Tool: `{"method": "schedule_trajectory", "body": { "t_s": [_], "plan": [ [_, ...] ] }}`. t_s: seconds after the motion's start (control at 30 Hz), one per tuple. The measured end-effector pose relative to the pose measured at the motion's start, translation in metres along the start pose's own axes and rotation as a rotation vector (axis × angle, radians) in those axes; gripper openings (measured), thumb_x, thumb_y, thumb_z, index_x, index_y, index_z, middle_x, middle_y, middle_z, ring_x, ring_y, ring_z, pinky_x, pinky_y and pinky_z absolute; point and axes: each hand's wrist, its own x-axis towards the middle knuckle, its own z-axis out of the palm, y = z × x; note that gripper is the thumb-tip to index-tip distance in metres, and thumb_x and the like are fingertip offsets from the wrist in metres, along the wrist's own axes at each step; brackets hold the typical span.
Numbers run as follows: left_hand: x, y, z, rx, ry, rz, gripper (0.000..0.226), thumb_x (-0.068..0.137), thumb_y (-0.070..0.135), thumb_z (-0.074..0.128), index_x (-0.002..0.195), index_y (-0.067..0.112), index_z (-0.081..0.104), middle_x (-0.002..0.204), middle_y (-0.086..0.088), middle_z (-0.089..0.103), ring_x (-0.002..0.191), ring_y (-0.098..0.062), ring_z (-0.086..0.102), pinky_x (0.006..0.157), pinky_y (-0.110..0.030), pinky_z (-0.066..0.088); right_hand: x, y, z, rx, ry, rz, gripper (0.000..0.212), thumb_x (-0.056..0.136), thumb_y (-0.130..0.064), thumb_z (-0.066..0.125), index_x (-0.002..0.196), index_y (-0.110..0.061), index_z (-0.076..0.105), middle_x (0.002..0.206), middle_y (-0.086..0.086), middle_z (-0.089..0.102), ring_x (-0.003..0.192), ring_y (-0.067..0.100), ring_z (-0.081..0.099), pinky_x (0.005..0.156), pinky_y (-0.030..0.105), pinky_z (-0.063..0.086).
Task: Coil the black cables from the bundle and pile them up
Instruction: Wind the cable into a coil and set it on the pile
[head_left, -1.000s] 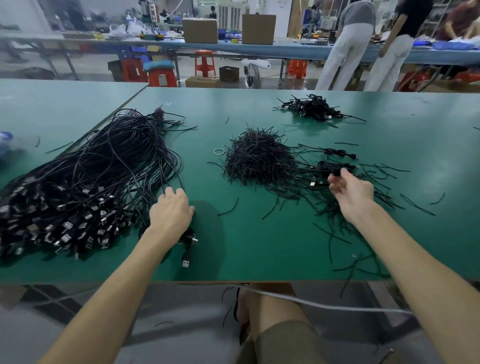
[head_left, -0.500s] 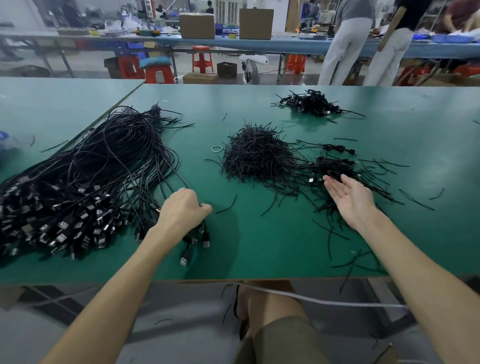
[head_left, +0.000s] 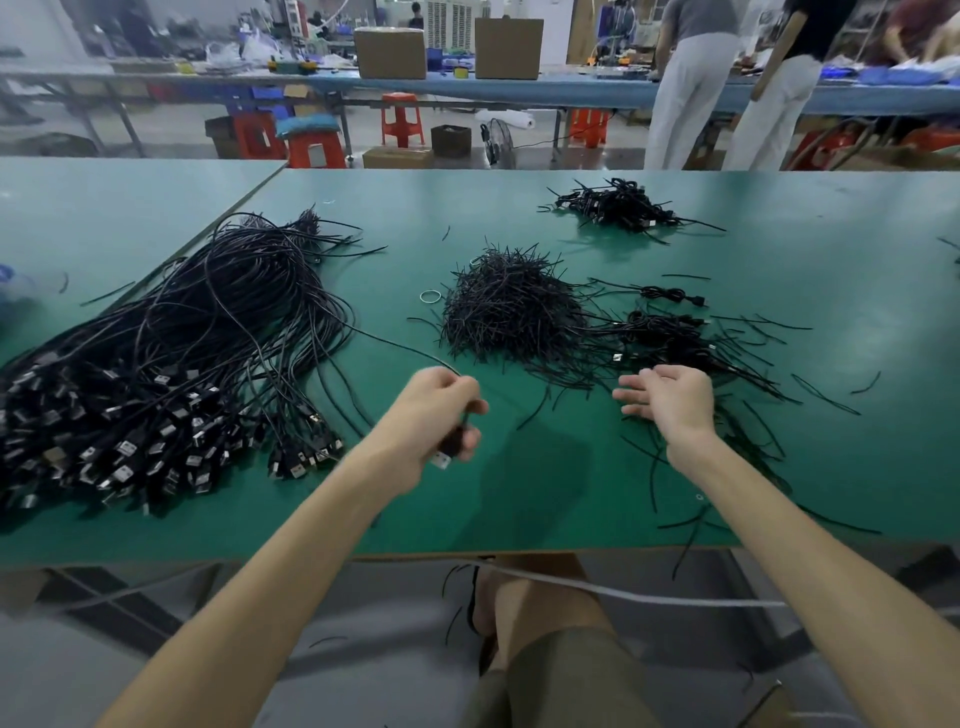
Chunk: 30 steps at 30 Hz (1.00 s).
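Head view. The left hand (head_left: 434, 415), just above the green table (head_left: 831, 260), has its fingers curled round one black cable (head_left: 410, 347). The metal-tipped plug (head_left: 441, 460) protrudes below the fist, and the strand runs back to the large bundle (head_left: 182, 353) lying at the left. The right hand (head_left: 670, 397) holds nothing, its fingers relaxed and slightly apart, at the near edge of scattered short black ties (head_left: 511, 312). A few coiled cables (head_left: 670, 332) lie just beyond it, and a pile (head_left: 618, 205) of them lies farther back.

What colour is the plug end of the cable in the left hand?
The plug is black with a silver tip; the head view shows it.
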Motion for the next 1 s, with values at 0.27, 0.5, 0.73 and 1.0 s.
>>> {"method": "schedule_trajectory", "body": {
  "t_s": [0.27, 0.5, 0.73, 1.0],
  "plan": [
    [-0.006, 0.006, 0.037, 0.208, -0.306, 0.134, 0.019, 0.1, 0.018, 0.062, 0.084, 0.009, 0.059, 0.06, -0.012, 0.063, 0.047, -0.02, 0.047, 0.046, -0.023, 0.036, -0.074, -0.001, 0.04, -0.399, -0.542, -0.594, 0.059, 0.09, 0.014, 0.062, 0.141, -0.013, 0.056, 0.131, 0.002, 0.053, 0.103, 0.003, 0.054, 0.086, 0.025, 0.048],
    [-0.01, 0.006, 0.012, -0.302, -0.461, 0.081, 0.039, 0.088, -0.002, 0.072, 0.125, -0.01, 0.061, 0.101, -0.016, 0.074, 0.079, -0.012, 0.067, 0.07, -0.018, 0.052, -0.097, 0.005, 0.062, -0.335, -0.301, -0.727, 0.025, 0.099, 0.008, 0.042, 0.104, 0.006, 0.067, 0.108, 0.014, 0.057, 0.109, 0.025, 0.051, 0.092, 0.025, 0.049],
    [-0.011, 0.0, 0.013, -0.043, -0.317, 0.235, 0.021, 0.1, 0.024, 0.064, 0.113, 0.015, 0.077, 0.091, -0.001, 0.072, 0.082, -0.012, 0.057, 0.062, -0.018, 0.038, -0.105, 0.018, 0.052, -0.638, -0.346, -0.874, 0.012, 0.103, -0.006, 0.053, 0.096, -0.003, 0.063, 0.1, 0.008, 0.063, 0.1, 0.029, 0.055, 0.078, 0.051, 0.052],
    [-0.013, -0.003, 0.009, -0.129, -0.359, 0.373, 0.055, 0.11, 0.042, 0.032, 0.121, 0.003, 0.069, 0.126, -0.011, 0.07, 0.121, -0.029, 0.064, 0.111, -0.043, 0.044, -0.117, 0.01, 0.058, -0.578, -0.529, -0.855, 0.025, 0.106, -0.022, 0.052, 0.096, -0.003, 0.064, 0.099, 0.006, 0.067, 0.107, 0.027, 0.055, 0.087, 0.045, 0.05]
  ]
}}
